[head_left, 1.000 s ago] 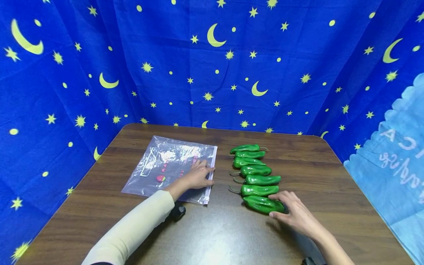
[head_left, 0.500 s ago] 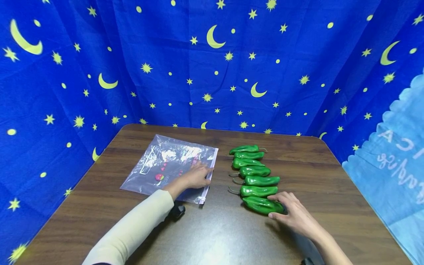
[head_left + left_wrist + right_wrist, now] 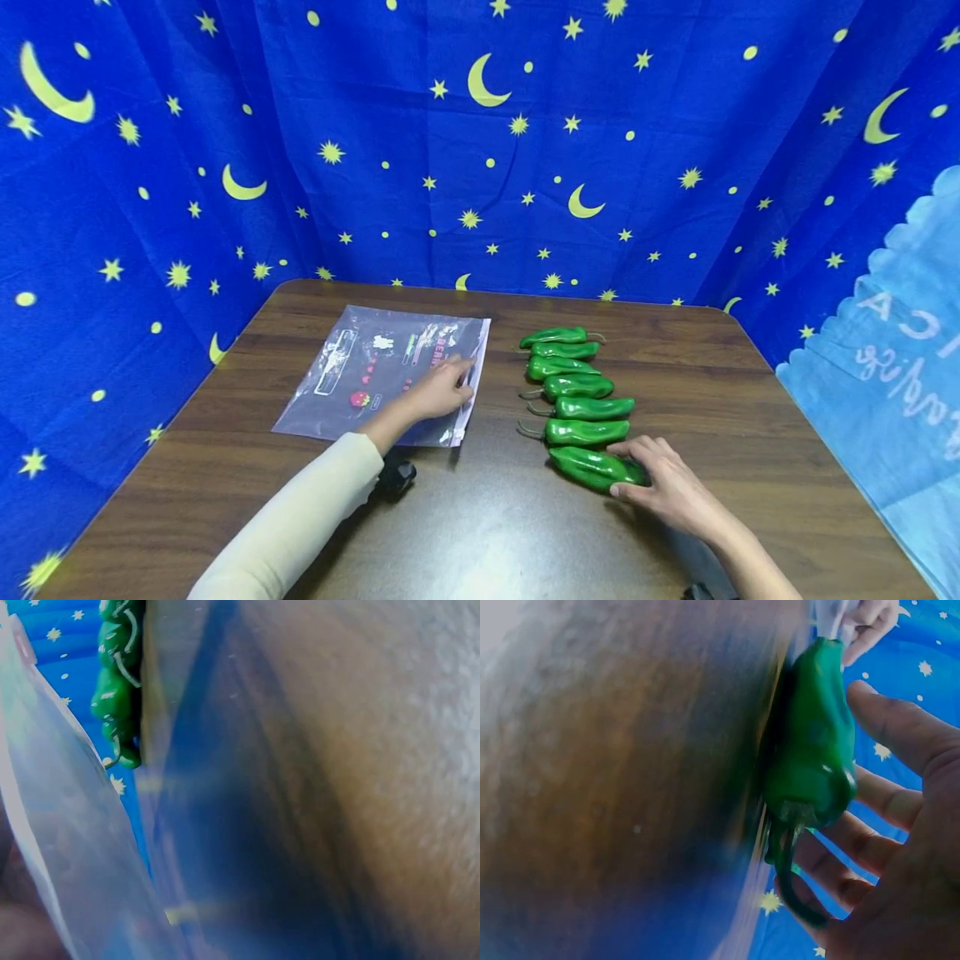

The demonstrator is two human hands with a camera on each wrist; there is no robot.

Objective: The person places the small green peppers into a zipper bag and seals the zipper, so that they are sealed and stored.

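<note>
A clear zip bag (image 3: 397,357) with pink strawberry prints lies flat at left centre, its zip edge facing right. My left hand (image 3: 437,390) is over that edge, thumb and forefinger pinching the plastic; the left wrist view shows the film (image 3: 67,817) slightly raised. Right of it, several green peppers lie in a column. Around the stem end of the nearest pepper (image 3: 588,467) curl the thumb and fingers of my right hand (image 3: 667,483). In the right wrist view this pepper (image 3: 814,742) rests on the table, its stem towards my palm.
Brown wood table (image 3: 510,533), with a bare strip between bag and peppers. Blue star-and-moon cloth (image 3: 405,125) hangs behind and at the sides. A light blue cloth (image 3: 892,358) hangs at right. The black wrist camera (image 3: 396,477) sits under my left wrist.
My left hand has drawn back slightly to the left, its fingers bending in, and the bag's near corner has shifted away. The nearest pepper has turned a little under my right hand.
</note>
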